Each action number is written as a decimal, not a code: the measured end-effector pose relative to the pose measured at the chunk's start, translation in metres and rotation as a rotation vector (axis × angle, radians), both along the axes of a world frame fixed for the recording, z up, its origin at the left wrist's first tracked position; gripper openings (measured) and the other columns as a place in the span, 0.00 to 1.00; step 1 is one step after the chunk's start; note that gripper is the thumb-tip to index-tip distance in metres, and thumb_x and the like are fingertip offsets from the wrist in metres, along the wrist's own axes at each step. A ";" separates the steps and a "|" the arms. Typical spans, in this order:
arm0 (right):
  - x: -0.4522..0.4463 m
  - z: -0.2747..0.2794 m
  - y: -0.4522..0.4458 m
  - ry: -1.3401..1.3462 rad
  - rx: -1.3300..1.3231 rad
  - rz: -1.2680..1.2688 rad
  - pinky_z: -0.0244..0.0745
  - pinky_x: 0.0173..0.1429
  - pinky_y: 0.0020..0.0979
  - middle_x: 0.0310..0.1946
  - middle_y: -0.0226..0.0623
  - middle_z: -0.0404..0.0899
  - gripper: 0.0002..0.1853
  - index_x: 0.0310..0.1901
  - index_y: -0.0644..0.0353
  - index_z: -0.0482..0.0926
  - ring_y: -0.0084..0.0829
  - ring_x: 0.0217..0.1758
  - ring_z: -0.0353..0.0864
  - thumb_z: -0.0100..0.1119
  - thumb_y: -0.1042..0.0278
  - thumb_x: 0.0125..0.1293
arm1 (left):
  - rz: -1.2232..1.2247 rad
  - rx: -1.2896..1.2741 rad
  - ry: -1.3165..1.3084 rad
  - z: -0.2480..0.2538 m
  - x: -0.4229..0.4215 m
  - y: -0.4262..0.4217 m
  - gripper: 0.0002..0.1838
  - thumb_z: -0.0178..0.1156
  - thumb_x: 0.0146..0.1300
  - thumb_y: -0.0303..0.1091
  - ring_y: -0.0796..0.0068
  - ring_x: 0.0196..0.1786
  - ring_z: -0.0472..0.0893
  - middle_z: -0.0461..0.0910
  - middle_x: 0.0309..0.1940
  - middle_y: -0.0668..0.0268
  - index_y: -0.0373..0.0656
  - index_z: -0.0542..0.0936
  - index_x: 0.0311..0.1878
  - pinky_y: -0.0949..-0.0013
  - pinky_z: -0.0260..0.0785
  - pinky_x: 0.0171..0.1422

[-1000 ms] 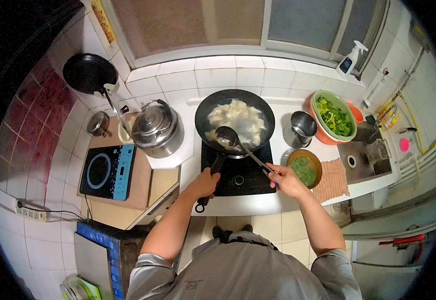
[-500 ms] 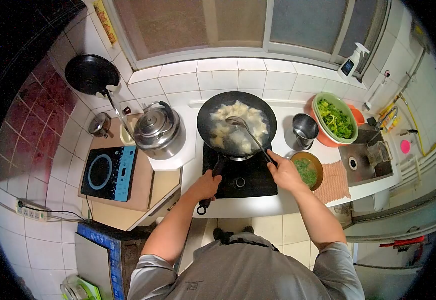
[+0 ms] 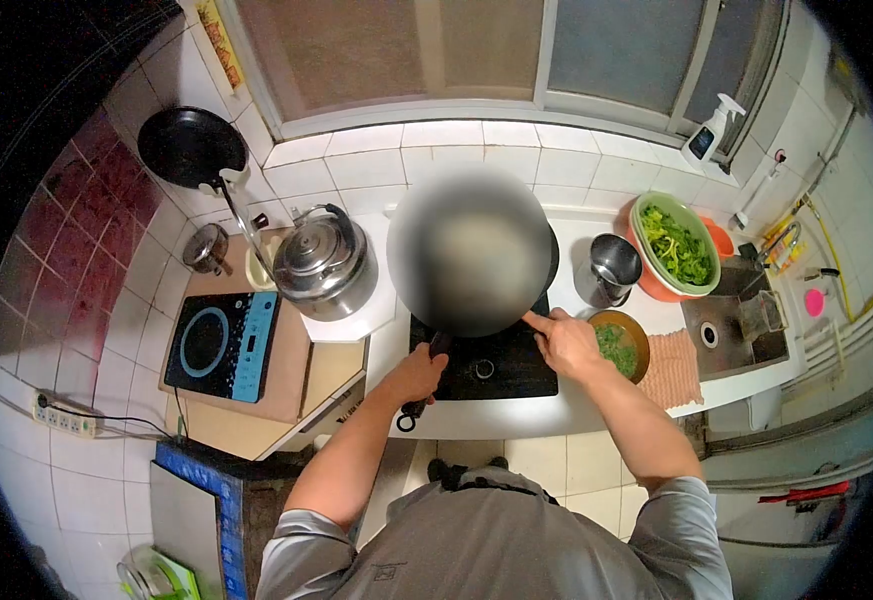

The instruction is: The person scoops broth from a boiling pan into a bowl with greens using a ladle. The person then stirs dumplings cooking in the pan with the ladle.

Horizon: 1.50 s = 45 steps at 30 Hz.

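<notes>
My left hand (image 3: 415, 374) is wrapped round the black wok handle (image 3: 412, 410), which points toward me. The wok (image 3: 554, 262) sits over the black cooktop (image 3: 496, 375); a round blur covers most of it, so its contents are smeared to a pale patch. My right hand (image 3: 568, 345) is at the wok's lower right edge, fingers closed with the index finger stretched forward. Half a second ago it held a ladle by its dark handle; the bowl of that ladle is now hidden in the blur. Close to its right stands a brownish bowl (image 3: 618, 345) of chopped greens.
A steel kettle (image 3: 321, 262) and a blue-black induction cooker (image 3: 221, 345) are on the left. On the right are a metal cup (image 3: 613, 264), a green basin (image 3: 639, 235) of leafy greens, a ribbed cloth (image 3: 668, 368) and the sink (image 3: 706, 305). A black pan (image 3: 192, 147) hangs on the wall.
My right hand has shifted slightly down, its index finger now stretched toward the wok. My left hand keeps the wok handle. The wok, clear before with pale food pieces, is now blurred.
</notes>
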State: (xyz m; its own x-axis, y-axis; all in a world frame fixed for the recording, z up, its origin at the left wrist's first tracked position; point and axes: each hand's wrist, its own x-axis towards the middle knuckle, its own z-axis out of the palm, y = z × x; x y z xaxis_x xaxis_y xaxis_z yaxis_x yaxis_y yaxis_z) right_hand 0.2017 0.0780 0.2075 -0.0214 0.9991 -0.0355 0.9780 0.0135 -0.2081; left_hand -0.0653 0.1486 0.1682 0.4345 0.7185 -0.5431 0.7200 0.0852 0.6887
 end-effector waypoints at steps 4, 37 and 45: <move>0.017 -0.004 -0.012 0.063 0.020 -0.042 0.78 0.46 0.46 0.40 0.47 0.78 0.26 0.64 0.38 0.71 0.50 0.40 0.81 0.54 0.67 0.64 | 0.004 -0.020 0.037 0.002 0.001 0.000 0.25 0.42 0.74 0.46 0.59 0.24 0.83 0.79 0.33 0.45 0.26 0.62 0.54 0.58 0.77 0.33; 0.021 -0.023 0.011 0.725 0.023 -0.271 0.75 0.50 0.36 0.45 0.51 0.82 0.24 0.64 0.63 0.70 0.41 0.43 0.82 0.53 0.66 0.67 | 0.057 -0.049 -0.027 -0.005 -0.002 0.001 0.23 0.44 0.74 0.46 0.63 0.21 0.80 0.77 0.26 0.54 0.30 0.63 0.54 0.61 0.75 0.27; -0.004 -0.006 0.060 0.243 0.100 -0.124 0.76 0.51 0.47 0.45 0.53 0.81 0.23 0.63 0.51 0.72 0.52 0.46 0.81 0.52 0.65 0.65 | 0.051 -0.001 0.007 0.007 0.000 -0.004 0.23 0.42 0.74 0.46 0.61 0.21 0.82 0.78 0.26 0.52 0.30 0.64 0.50 0.59 0.75 0.30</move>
